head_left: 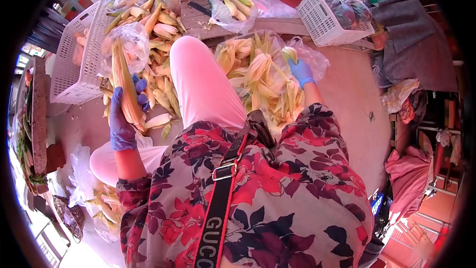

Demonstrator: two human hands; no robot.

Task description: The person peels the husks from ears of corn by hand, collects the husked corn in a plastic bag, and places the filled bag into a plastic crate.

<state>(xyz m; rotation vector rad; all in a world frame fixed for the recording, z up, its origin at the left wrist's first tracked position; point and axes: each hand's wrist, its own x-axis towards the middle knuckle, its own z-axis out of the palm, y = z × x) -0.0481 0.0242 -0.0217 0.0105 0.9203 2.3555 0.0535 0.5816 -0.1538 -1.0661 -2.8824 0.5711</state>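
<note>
My left hand [122,121], in a blue glove, is wrapped round an ear of corn [128,87] that stands nearly upright with its husk on. Behind that ear lies a heap of corn [166,30], some ears peeled pale, some still in leaves. On the other side of my knee, my right hand [301,72], also blue-gloved, is closed on a pale green corn husk [289,54]. It is over the right part of a clear plastic bag [320,62] filled with loose husks [260,69]. My right fingertips are partly hidden by the husk.
A white plastic crate [74,69] stands at the left. Across the wooden board [198,25] lie a bag of corn ears [238,7] and a dark knife-like strip [199,9]. Another white crate [322,20] holds bagged dark produce. Dark cloth [416,39] hangs at the right.
</note>
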